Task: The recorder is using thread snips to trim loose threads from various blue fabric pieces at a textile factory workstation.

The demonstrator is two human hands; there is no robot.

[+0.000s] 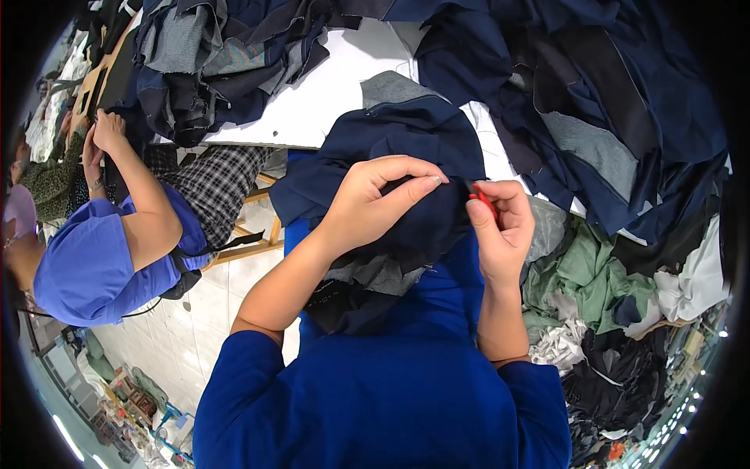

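A dark navy garment piece (pixel 414 133) with grey inner patches is bunched over my lap and against the table's edge. My left hand (pixel 375 195) pinches its dark cloth between thumb and forefinger; whether a loose thread is also in the pinch is too small to tell. Just to the right, my right hand (pixel 504 223) is closed around small red-handled thread snips (pixel 486 205). Their dark tip points toward the left fingertips, a short gap away. Grey-and-black folds (pixel 375 275) of the cloth hang below my left wrist.
Navy and grey garment pieces are heaped on the white table (pixel 305 94), at far left (pixel 195 70) and far right (pixel 594 117). Green cloth (pixel 586 270) and black scraps (pixel 617 383) pile up at my right. A co-worker in a blue shirt (pixel 98 258) sits at left near a wooden stool (pixel 250 242).
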